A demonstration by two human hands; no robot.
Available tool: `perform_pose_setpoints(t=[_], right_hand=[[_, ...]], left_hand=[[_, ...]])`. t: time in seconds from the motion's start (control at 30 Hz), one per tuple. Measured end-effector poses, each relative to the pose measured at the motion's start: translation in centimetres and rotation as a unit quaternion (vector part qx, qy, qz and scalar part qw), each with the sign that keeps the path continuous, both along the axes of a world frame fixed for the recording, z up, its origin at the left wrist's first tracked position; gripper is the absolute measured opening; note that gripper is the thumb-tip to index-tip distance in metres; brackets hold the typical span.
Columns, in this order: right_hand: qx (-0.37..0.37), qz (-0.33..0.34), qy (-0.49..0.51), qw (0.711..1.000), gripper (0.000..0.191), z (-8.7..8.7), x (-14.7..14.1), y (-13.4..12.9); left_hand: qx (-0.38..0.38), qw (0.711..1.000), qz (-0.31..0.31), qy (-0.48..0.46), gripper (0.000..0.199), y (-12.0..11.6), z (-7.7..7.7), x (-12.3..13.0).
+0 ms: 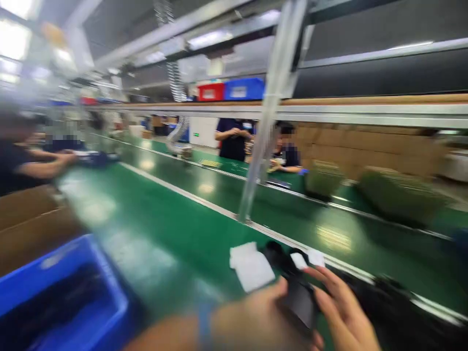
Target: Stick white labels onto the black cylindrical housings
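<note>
My left hand [256, 309], with a blue band [204, 319] at the wrist, is closed around a smooth black object [299, 302]. Motion blur hides its exact kind. My right hand [345, 307] is at the object's right side, its fingers stretched out and apart; the fingertips seem to touch or nearly touch it. White sheets [254, 268] lie just beyond my left hand on the green work surface. Black looped items [276, 256] and a small white piece [316, 257] are beyond the fingers.
A blue bin [106, 273] with dark contents stands at the lower left, beside a cardboard box [36, 214]. A dark heap [395, 302] lies at the right. A metal post [263, 131] rises from the line's divider [183, 192]. Other people work at the left and across the line.
</note>
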State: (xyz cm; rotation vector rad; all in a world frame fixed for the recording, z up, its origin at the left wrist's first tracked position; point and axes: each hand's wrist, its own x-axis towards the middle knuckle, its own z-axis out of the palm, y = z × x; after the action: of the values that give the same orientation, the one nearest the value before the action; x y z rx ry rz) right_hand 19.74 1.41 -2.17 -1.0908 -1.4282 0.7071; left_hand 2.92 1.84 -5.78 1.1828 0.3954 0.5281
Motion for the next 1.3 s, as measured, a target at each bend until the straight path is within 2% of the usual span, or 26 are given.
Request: perform_pose_setpoints(t=[0.07,0.1,0.13,0.2,0.43,0.63,0.77,0.9,1.03,1.1,1.2,1.3], right_hand=[[-0.042,0.011,0.009,0.999,0.045,-0.3,1.3,-1.2],[-0.056,0.016,0.024,0.998,0.045,-0.6,1.4,-1.4],[-0.068,0.018,0.040,0.997,0.044,-0.9,1.3,-1.4],[-0.086,0.016,0.066,0.994,0.042,-1.3,0.9,-1.4],[-0.080,-0.007,0.071,0.994,0.036,-2.0,0.5,-1.8],[-0.071,-0.006,0.065,0.995,0.035,-2.0,0.5,-1.9],[-0.104,0.005,0.072,0.992,0.041,-1.8,0.5,-1.8],[-0.142,-0.001,0.087,0.986,0.045,-1.5,0.3,-1.9],[-0.169,0.031,0.096,0.980,0.048,-0.9,-0.2,-2.5],[-0.189,0.041,0.101,0.976,0.048,-0.6,-0.2,-2.7],[-0.211,0.038,0.080,0.973,0.050,-0.3,0.3,-2.6],[-0.213,0.020,0.000,0.977,0.051,-0.3,1.0,-2.4]], left_hand=[[-0.210,0.972,0.003,-0.104,0.094,0.0,-0.3,1.2],[-0.273,0.953,0.000,-0.135,0.084,-0.1,-0.2,1.4],[-0.319,0.935,0.000,-0.155,0.076,-0.2,-0.1,1.4],[-0.349,0.921,-0.003,-0.170,0.072,-0.6,0.4,1.3],[-0.366,0.919,0.019,-0.142,0.077,-1.1,1.3,1.4],[-0.350,0.929,0.059,-0.109,0.077,-1.1,1.2,1.4],[-0.343,0.933,0.057,-0.091,0.075,-1.1,1.0,1.3],[-0.384,0.916,0.032,-0.116,0.070,-1.3,1.6,1.4],[-0.430,0.889,0.014,-0.159,0.061,-1.8,2.4,1.6],[-0.421,0.896,-0.003,-0.143,0.066,-2.0,2.3,1.7],[-0.370,0.925,-0.017,-0.082,0.079,-2.1,1.3,1.7],[-0.327,0.944,0.037,-0.033,0.067,-2.0,0.1,1.6]])
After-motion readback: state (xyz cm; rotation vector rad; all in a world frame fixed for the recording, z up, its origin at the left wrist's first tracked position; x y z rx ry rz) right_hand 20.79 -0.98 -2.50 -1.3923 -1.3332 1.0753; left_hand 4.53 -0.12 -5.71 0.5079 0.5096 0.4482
